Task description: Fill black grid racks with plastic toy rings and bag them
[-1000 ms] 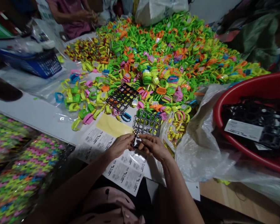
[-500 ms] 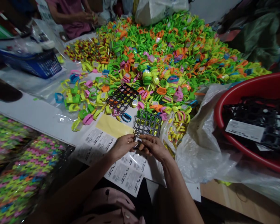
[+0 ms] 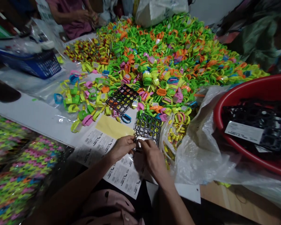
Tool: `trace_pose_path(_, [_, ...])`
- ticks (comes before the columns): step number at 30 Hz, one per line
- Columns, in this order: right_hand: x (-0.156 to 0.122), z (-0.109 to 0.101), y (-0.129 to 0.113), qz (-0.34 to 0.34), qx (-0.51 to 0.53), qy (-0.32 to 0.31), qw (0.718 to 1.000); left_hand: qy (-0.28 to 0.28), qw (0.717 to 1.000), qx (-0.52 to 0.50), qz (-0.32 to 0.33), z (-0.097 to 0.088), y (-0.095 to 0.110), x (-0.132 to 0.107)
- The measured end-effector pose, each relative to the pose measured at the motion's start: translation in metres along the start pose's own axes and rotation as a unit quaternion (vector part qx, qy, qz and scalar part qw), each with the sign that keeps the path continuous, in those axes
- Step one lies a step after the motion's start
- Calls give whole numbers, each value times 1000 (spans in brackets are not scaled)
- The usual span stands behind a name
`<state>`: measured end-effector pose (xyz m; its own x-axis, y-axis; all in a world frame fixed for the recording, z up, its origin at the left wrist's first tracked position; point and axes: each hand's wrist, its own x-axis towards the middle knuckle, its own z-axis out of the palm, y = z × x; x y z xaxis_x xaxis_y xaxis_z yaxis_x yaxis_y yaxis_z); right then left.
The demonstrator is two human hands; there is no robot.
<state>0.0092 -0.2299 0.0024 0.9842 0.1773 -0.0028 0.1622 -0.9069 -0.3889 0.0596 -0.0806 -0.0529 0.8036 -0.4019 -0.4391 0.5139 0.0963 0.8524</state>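
1. Head view, the person's hands: the bare left hand sits at the lower middle of the frame, its fingers pressed together and reaching right. The bare right hand faces it, with its fingers curled downward and close together.
2. Between the hands, a small glossy silver-white strip lies at the lower edge of a square black plastic grid. Both hands touch or nearly touch this spot. I cannot tell whether the fingertips pinch the strip, the grid or both.
3. The grid tilts above the hands, overlapping the edge of a pile of small yellow plastic rings.
4. Under the hands lies a white sheet of printed barcode labels, with a pale yellow backing sheet just beyond it.
5. Farther up, a second black plastic grid rests among scattered pink, blue and green plastic clips, below a large heap of neon green, yellow and orange plastic rings.
6. To the right, a red plastic tub holds stacked black grids and stands on a crumpled clear plastic bag.
7. At the top left, a co-worker's hands are held together beyond the heap, near a blue plastic basket.
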Motion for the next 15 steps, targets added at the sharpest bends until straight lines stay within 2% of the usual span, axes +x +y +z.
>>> trace_pose_path(2, [-4, 5, -10, -30, -129, 9, 991, -3, 1000, -15, -1, -1, 0, -1])
trace_pose_path(5, [-5, 9, -13, -60, -214, 25, 975, -6, 999, -42, 15, -2, 4, -3])
trace_pose_path(10, [-2, 3, -7, -52, -218, 28, 974, -8, 999, 0, 41, -3, 17, -6])
trace_pose_path(15, [-5, 6, -7, -59, -190, 53, 979, 15, 998, 34, 50, 0, 32, -16])
